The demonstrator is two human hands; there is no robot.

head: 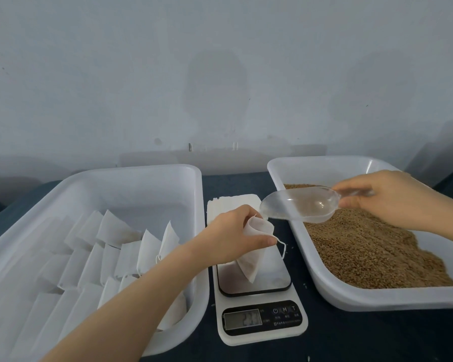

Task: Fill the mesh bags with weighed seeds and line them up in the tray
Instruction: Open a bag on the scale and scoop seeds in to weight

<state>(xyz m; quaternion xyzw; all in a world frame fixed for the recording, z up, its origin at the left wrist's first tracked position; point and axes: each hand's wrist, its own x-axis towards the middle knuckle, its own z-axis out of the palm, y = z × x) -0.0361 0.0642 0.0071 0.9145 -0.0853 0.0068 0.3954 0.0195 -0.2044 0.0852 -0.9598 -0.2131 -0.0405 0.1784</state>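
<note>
My left hand (pixel 230 235) pinches the open mouth of a white mesh bag (pixel 251 259), whose bottom rests on the platform of a white digital scale (pixel 259 309). My right hand (pixel 385 198) grips the handle of a clear plastic scoop (pixel 298 203). The scoop's tip points at the bag's mouth, and the scoop looks empty. The white tray (pixel 364 296) on the right holds a heap of brown seeds (pixel 364 254). The white tray (pixel 152 173) on the left holds several filled bags (pixel 131 246) lined up in rows.
A stack of flat empty bags (pixel 233 202) lies behind the scale between the two trays. Everything sits on a dark table (pixel 364 335) against a pale wall. A few loose seeds lie on the table near the scale.
</note>
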